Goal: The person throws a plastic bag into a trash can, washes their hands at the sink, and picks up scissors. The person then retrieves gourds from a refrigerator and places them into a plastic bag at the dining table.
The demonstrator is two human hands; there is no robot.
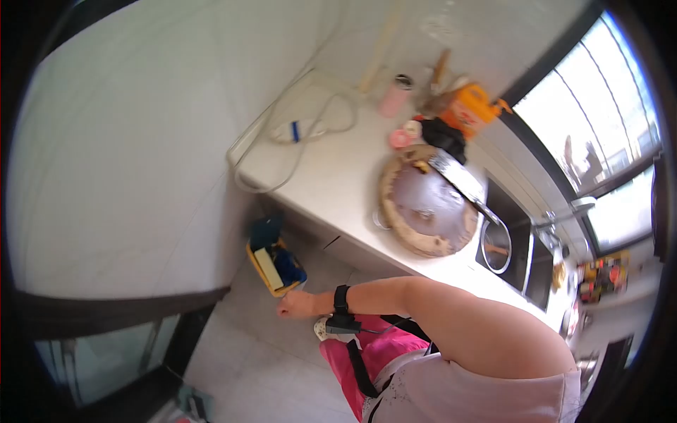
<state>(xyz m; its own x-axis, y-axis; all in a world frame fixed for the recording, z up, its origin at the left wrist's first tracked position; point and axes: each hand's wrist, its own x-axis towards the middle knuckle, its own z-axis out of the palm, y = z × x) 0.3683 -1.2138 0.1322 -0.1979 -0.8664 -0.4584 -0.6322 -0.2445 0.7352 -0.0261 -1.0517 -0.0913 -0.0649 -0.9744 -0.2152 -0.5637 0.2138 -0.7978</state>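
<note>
My right hand (pixel 297 304) hangs low over the floor with its fingers curled in. Whether it holds something is hidden. Just beyond it stands a yellow-rimmed bin (pixel 279 288) with dark blue material inside and a pale block-like piece along one side. The hand is close to its near edge; I cannot tell whether they touch. On the counter above, a cleaver (pixel 457 178) lies across the edge of a round wooden chopping board (pixel 416 243), whose middle looks dark and wet. My left hand is out of view.
The white counter (pixel 331 187) carries a looped cable (pixel 296 158), a pink canister (pixel 395 96), a black bag (pixel 444 139) and an orange jug (pixel 471 111). A sink (pixel 518 233) with a round white-rimmed vessel (pixel 486 262) lies right of the board. A wall rises at left.
</note>
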